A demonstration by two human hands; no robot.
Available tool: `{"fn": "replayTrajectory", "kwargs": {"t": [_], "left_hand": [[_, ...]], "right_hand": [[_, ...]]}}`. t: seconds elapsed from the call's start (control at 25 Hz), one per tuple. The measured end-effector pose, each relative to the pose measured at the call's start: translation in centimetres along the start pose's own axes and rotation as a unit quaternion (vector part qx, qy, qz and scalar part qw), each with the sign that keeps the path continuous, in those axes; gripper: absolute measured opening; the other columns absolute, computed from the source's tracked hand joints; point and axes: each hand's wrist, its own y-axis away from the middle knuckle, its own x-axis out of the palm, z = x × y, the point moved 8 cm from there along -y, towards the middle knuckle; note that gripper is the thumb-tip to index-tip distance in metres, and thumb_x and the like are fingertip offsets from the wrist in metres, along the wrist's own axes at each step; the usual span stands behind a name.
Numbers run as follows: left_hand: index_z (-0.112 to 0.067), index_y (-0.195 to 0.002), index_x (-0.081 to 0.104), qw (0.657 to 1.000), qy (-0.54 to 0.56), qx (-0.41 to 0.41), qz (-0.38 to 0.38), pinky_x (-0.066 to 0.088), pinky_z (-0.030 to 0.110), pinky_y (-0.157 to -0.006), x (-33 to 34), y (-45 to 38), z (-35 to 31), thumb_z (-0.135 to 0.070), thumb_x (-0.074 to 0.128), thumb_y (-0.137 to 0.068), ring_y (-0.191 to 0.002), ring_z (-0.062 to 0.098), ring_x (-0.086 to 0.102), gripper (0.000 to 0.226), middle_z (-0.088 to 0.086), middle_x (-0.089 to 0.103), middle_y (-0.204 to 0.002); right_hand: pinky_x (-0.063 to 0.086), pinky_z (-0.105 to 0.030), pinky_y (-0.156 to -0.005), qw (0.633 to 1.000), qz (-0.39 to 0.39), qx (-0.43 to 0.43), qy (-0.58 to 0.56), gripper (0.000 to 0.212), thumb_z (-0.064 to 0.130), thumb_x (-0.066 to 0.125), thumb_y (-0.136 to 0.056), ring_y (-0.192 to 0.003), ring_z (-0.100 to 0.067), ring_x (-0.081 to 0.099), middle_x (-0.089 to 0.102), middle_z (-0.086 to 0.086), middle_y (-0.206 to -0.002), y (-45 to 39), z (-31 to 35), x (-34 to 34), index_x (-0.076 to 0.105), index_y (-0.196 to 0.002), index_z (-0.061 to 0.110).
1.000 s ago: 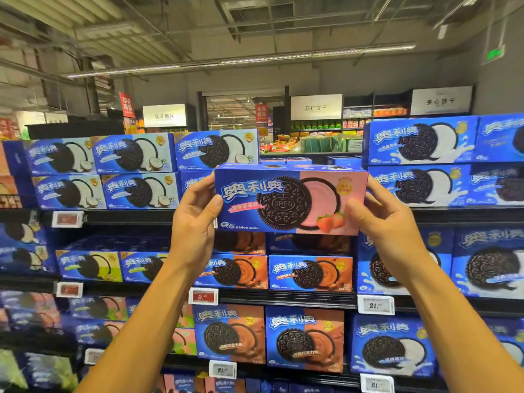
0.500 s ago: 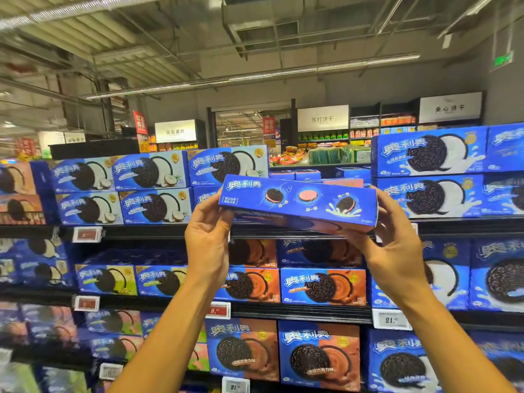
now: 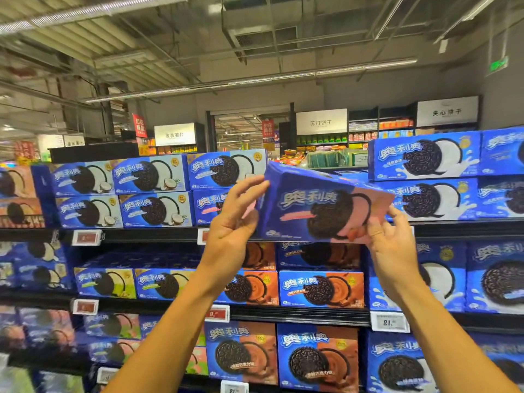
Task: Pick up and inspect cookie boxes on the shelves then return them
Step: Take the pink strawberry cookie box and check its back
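The pink-and-blue cookie box (image 3: 320, 211) is held in the air in front of the top shelf (image 3: 158, 235), front face toward the camera, tilted so its left end sits higher than its right. The left hand (image 3: 231, 236) supports the box's left end, its fingers (image 3: 249, 188) spread fairly straight against that edge and the thumb behind. The right hand (image 3: 392, 245) grips the lower right corner, fingers curled around it. Behind the box, stacked blue cookie boxes (image 3: 425, 157) fill the shelves, with orange-faced boxes (image 3: 320, 290) on the shelf below and a white price tag (image 3: 390, 321) near the right forearm.
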Motion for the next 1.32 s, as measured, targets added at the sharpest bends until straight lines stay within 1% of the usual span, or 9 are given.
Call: {"fn": "replayTrajectory", "kwargs": {"t": [0.16, 0.28, 0.52, 0.68, 0.84, 0.96, 1.12, 1.24, 1.32], "left_hand": [[-0.027, -0.132, 0.051, 0.999, -0.043, 0.021, 0.012, 0.043, 0.033, -0.108, 3.3, -0.1, -1.3, -0.007, 0.052, -0.095, -0.14, 0.008, 0.039, 0.042, -0.01, 0.046, -0.145], [-0.03, -0.136, 0.051, 0.999, -0.041, 0.008, -0.003, 0.045, 0.049, -0.106, 4.4, 0.1, -1.2, -0.019, 0.064, -0.092, -0.138, 0.014, 0.045, 0.048, -0.011, 0.053, -0.142], [-0.032, -0.138, 0.05, 0.999, -0.004, 0.0, -0.032, 0.055, 0.036, -0.094, 4.3, 0.2, -1.5, -0.022, 0.074, -0.084, -0.13, 0.014, 0.053, 0.06, -0.004, 0.055, -0.142], [-0.041, -0.129, 0.056, 0.999, 0.008, -0.046, -0.026, 0.055, 0.033, -0.092, 3.6, 0.2, -0.6, -0.029, 0.071, -0.085, -0.124, 0.011, 0.058, 0.048, -0.011, 0.062, -0.134], [-0.033, -0.134, 0.048, 0.992, 0.036, -0.108, -0.06, 0.052, 0.021, -0.093, 1.6, -0.7, 0.7, -0.023, 0.059, -0.092, -0.123, 0.001, 0.057, 0.044, -0.023, 0.064, -0.125], [-0.023, -0.14, 0.049, 0.97, 0.08, -0.206, -0.097, 0.046, 0.041, -0.108, -0.2, -0.9, 3.1, -0.018, 0.049, -0.099, -0.133, 0.018, 0.052, 0.041, 0.002, 0.058, -0.141], [-0.018, -0.137, 0.053, 0.956, 0.144, -0.238, -0.091, 0.059, 0.029, -0.083, -1.2, -0.3, 4.6, -0.013, 0.046, -0.102, -0.108, 0.012, 0.068, 0.037, -0.001, 0.07, -0.123], [-0.029, -0.141, 0.048, 0.957, 0.049, -0.272, -0.084, 0.054, 0.024, -0.088, -1.1, -0.3, 5.3, -0.017, 0.048, -0.102, -0.11, 0.007, 0.065, 0.041, -0.003, 0.065, -0.132], [-0.032, -0.142, 0.038, 0.95, -0.14, -0.265, -0.086, 0.042, 0.031, -0.105, -0.9, -0.3, 4.9, -0.018, 0.054, -0.099, -0.132, 0.015, 0.047, 0.048, 0.002, 0.045, -0.152]], "right_hand": [[0.049, -0.034, -0.073, 0.992, -0.008, 0.113, -0.056, 0.017, 0.013, 0.042, -0.107, -0.065, -0.014, 0.057, 0.063, -0.007, -0.077, -0.7, -3.1, 1.4, 0.057, -0.115, 0.01], [0.045, -0.035, -0.075, 0.979, 0.012, 0.181, -0.093, 0.027, 0.015, 0.037, -0.108, -0.081, -0.026, 0.051, 0.057, -0.017, -0.092, -0.5, -3.9, 2.7, 0.058, -0.121, 0.004], [0.044, -0.059, -0.101, 0.969, 0.013, 0.225, -0.103, 0.027, 0.018, 0.035, -0.109, -0.105, -0.036, 0.053, 0.06, -0.021, -0.115, 0.0, -4.0, 3.2, 0.056, -0.122, 0.009], [0.049, -0.048, -0.092, 0.972, 0.0, 0.21, -0.107, 0.023, 0.02, 0.041, -0.107, -0.093, -0.028, 0.056, 0.062, -0.012, -0.095, 0.1, -3.6, 2.4, 0.061, -0.115, 0.015], [0.055, -0.026, -0.062, 0.969, -0.018, 0.21, -0.125, 0.018, 0.028, 0.05, -0.102, -0.071, -0.01, 0.067, 0.07, 0.007, -0.076, 0.1, -3.1, 1.4, 0.066, -0.103, 0.022], [0.058, -0.026, -0.059, 0.964, -0.016, 0.221, -0.148, 0.024, 0.032, 0.053, -0.1, -0.075, -0.009, 0.073, 0.078, 0.003, -0.091, 0.0, -2.3, 1.1, 0.069, -0.112, 0.018], [0.059, -0.028, -0.063, 0.974, -0.011, 0.183, -0.133, 0.032, 0.02, 0.059, -0.097, -0.08, -0.013, 0.072, 0.075, -0.002, -0.104, 0.0, -0.1, 0.6, 0.064, -0.128, 0.019], [0.06, -0.03, -0.059, 0.976, 0.002, 0.186, -0.118, 0.037, 0.01, 0.062, -0.094, -0.078, -0.015, 0.073, 0.075, -0.002, -0.103, 0.2, 1.4, 1.2, 0.06, -0.129, 0.02], [0.059, -0.03, -0.057, 0.977, -0.013, 0.181, -0.111, 0.042, 0.005, 0.065, -0.091, -0.075, -0.014, 0.073, 0.075, -0.001, -0.102, 0.5, 2.2, 2.1, 0.059, -0.129, 0.021]]}}
